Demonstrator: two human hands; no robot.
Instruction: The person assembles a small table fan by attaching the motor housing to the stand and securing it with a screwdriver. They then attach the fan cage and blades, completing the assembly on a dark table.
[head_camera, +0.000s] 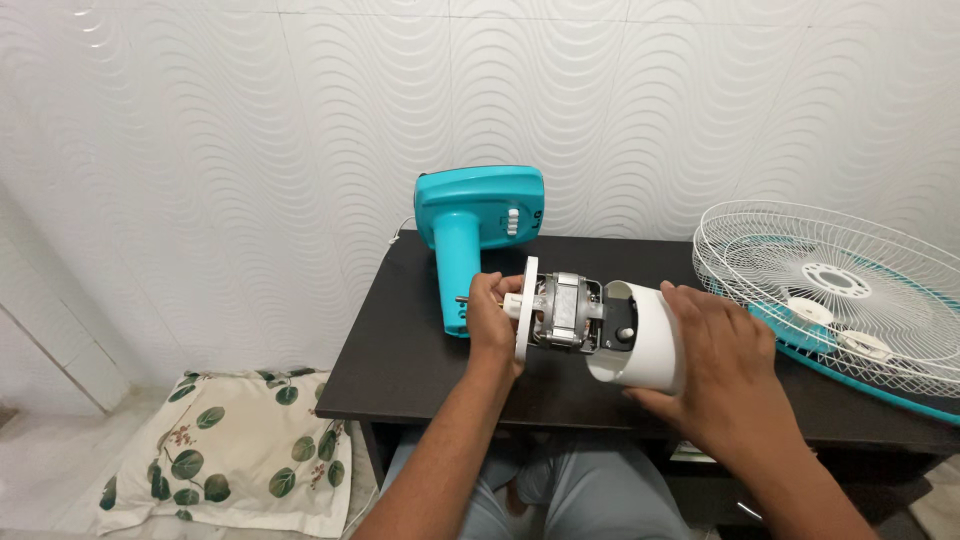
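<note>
Left hand (492, 318) grips motor (562, 312) by its front plate | right hand (715, 365) wraps white cover (645, 340), half off | grille (835, 285) removed, base (478, 225) detached on table (400, 350)

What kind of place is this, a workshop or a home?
Most likely a room in a home, not a workshop: a leaf-patterned pillow lies on the floor, the wall has wavy white tiles, and the fan motor is handled over a plain dark table.
</note>
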